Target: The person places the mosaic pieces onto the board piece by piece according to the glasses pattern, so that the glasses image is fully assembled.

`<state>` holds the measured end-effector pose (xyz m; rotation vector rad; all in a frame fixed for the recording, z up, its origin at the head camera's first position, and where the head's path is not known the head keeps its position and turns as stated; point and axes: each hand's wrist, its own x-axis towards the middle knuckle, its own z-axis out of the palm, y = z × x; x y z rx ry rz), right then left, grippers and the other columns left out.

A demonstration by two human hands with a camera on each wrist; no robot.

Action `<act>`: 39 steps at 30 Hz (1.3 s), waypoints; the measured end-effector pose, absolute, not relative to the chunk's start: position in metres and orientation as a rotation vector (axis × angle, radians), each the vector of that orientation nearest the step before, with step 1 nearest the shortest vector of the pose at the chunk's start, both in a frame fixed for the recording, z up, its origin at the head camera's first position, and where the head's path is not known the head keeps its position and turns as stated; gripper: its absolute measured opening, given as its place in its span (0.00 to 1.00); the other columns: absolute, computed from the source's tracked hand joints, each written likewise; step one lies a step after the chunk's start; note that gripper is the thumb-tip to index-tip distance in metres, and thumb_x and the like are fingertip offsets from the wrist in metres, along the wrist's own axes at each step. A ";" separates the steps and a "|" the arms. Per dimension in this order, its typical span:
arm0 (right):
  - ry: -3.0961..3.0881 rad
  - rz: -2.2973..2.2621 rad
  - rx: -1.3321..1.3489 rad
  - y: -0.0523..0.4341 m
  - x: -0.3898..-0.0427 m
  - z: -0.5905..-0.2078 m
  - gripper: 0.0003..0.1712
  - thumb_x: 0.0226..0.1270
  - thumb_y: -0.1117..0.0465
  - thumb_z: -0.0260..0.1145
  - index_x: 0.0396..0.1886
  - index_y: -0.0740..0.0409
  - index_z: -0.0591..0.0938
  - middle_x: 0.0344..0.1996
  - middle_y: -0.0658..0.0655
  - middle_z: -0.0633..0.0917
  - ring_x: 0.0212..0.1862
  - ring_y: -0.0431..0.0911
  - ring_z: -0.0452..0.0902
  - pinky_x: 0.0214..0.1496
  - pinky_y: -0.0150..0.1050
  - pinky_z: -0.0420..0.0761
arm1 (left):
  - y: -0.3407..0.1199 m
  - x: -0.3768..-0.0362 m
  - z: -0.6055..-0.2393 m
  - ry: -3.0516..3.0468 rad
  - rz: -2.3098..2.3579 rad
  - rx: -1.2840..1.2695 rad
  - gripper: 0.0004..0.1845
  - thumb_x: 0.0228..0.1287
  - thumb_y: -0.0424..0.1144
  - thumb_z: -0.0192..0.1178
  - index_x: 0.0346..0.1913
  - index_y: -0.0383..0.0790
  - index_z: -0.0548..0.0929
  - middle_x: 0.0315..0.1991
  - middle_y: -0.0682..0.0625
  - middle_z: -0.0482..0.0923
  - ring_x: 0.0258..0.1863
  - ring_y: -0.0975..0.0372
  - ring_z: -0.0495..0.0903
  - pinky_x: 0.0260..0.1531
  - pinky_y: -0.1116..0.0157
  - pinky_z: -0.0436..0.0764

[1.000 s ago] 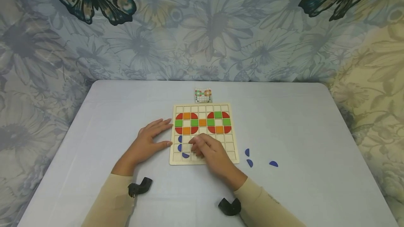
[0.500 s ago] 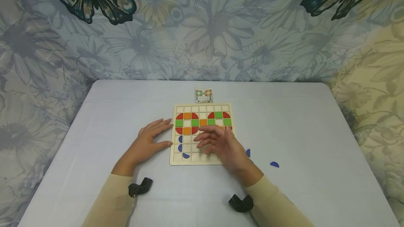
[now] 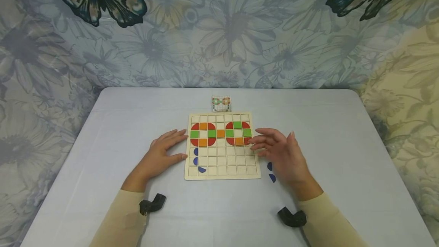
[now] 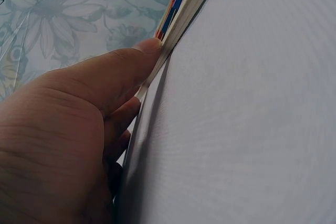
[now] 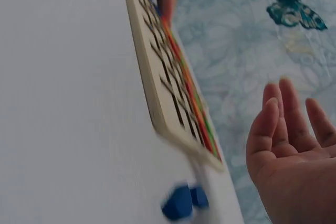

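Observation:
A pale wooden grid board (image 3: 221,161) lies on the table. Red, green and orange pieces form two ring shapes on it, joined by an orange square (image 3: 220,133). Down its left side are three blue half-round pieces (image 3: 196,161), the lowest tilted. My left hand (image 3: 159,151) rests with extended fingers against the board's left edge; its thumb (image 4: 142,56) touches the rim in the left wrist view. My right hand (image 3: 282,159), holding nothing, hovers by the board's right edge, fingers loosely bent. Two loose blue half-rounds (image 3: 272,178) lie just left of it.
Behind the board is a small picture card (image 3: 221,103) with a similar coloured pattern. A white cloth covers the table (image 3: 219,212), which meets a flowered, butterfly-printed backdrop (image 3: 236,29). Black straps with mounts (image 3: 292,217) sit on both wrists.
My right hand has lifted from the board's lower middle and moved right, its fingers loosening. It now covers the spot where a third loose blue half-round showed. The left hand has stayed still.

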<state>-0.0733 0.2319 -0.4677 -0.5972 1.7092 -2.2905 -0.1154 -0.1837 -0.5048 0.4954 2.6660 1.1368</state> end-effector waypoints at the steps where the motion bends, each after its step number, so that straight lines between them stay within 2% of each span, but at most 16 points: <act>1: 1.735 -2.289 -0.581 0.238 -0.073 -0.467 0.45 0.90 0.37 0.26 0.80 0.63 0.71 0.64 0.64 0.83 0.64 0.59 0.78 0.63 0.52 0.77 | -0.184 -0.115 -0.505 2.664 1.140 0.493 0.37 0.69 0.50 0.78 0.78 0.51 0.79 0.81 0.62 0.66 0.84 0.56 0.54 0.76 0.40 0.51; 6: 1.819 -2.302 -0.603 0.267 -0.076 -0.469 0.44 0.91 0.40 0.26 0.80 0.68 0.68 0.64 0.65 0.83 0.64 0.61 0.78 0.63 0.49 0.77 | -0.183 -0.116 -0.505 2.659 1.143 0.486 0.37 0.69 0.51 0.78 0.78 0.51 0.79 0.81 0.62 0.67 0.84 0.56 0.54 0.76 0.40 0.51; 11: 1.912 -2.294 -0.470 0.286 -0.077 -0.472 0.42 0.91 0.39 0.30 0.79 0.64 0.72 0.65 0.71 0.81 0.68 0.61 0.75 0.67 0.50 0.75 | -0.182 -0.116 -0.506 2.667 1.134 0.487 0.37 0.68 0.51 0.78 0.78 0.52 0.80 0.81 0.62 0.67 0.84 0.56 0.55 0.77 0.40 0.51; 13: 1.942 -2.275 -0.403 0.291 -0.076 -0.475 0.41 0.91 0.39 0.31 0.79 0.61 0.74 0.67 0.73 0.79 0.69 0.60 0.74 0.69 0.49 0.74 | -0.182 -0.116 -0.506 2.669 1.130 0.494 0.37 0.68 0.51 0.78 0.78 0.52 0.80 0.81 0.62 0.67 0.84 0.56 0.55 0.77 0.39 0.50; 17: 2.015 -2.186 -0.333 0.299 -0.073 -0.482 0.37 0.93 0.45 0.33 0.80 0.66 0.69 0.67 0.75 0.77 0.70 0.57 0.74 0.70 0.42 0.73 | -0.181 -0.116 -0.507 2.669 1.131 0.512 0.37 0.69 0.52 0.78 0.78 0.52 0.79 0.81 0.62 0.67 0.84 0.55 0.55 0.77 0.39 0.50; 21: 2.249 -1.966 -0.221 0.299 -0.070 -0.489 0.27 0.93 0.54 0.50 0.78 0.68 0.71 0.63 0.68 0.82 0.65 0.51 0.79 0.65 0.33 0.76 | -0.181 -0.116 -0.506 2.674 1.130 0.516 0.37 0.69 0.51 0.78 0.78 0.51 0.79 0.81 0.62 0.67 0.84 0.56 0.55 0.76 0.39 0.51; 24: 2.400 -1.775 -0.164 0.298 -0.070 -0.493 0.25 0.85 0.58 0.67 0.74 0.62 0.77 0.60 0.61 0.85 0.60 0.49 0.82 0.61 0.29 0.78 | -0.182 -0.117 -0.506 2.679 1.124 0.515 0.37 0.69 0.51 0.78 0.78 0.51 0.79 0.81 0.62 0.66 0.84 0.56 0.55 0.76 0.39 0.51; 26: 2.451 -1.669 -0.168 0.298 -0.071 -0.495 0.26 0.79 0.60 0.72 0.72 0.57 0.80 0.59 0.58 0.86 0.58 0.49 0.82 0.59 0.28 0.78 | -0.183 -0.116 -0.506 2.678 1.124 0.513 0.37 0.69 0.51 0.78 0.78 0.51 0.79 0.81 0.62 0.66 0.84 0.56 0.55 0.77 0.39 0.50; 34: 2.508 -1.413 -0.324 0.293 -0.073 -0.496 0.28 0.72 0.67 0.76 0.69 0.47 0.84 0.59 0.44 0.88 0.67 0.46 0.78 0.65 0.26 0.71 | -0.184 -0.115 -0.506 2.680 1.127 0.511 0.37 0.68 0.51 0.78 0.78 0.52 0.80 0.81 0.61 0.67 0.84 0.56 0.55 0.76 0.38 0.50; 39: 2.552 -1.278 -0.446 0.292 -0.072 -0.494 0.27 0.70 0.68 0.77 0.66 0.45 0.87 0.60 0.44 0.86 0.68 0.47 0.74 0.69 0.32 0.68 | -0.183 -0.115 -0.506 2.679 1.124 0.497 0.37 0.68 0.52 0.78 0.78 0.52 0.80 0.81 0.61 0.67 0.84 0.56 0.55 0.76 0.38 0.51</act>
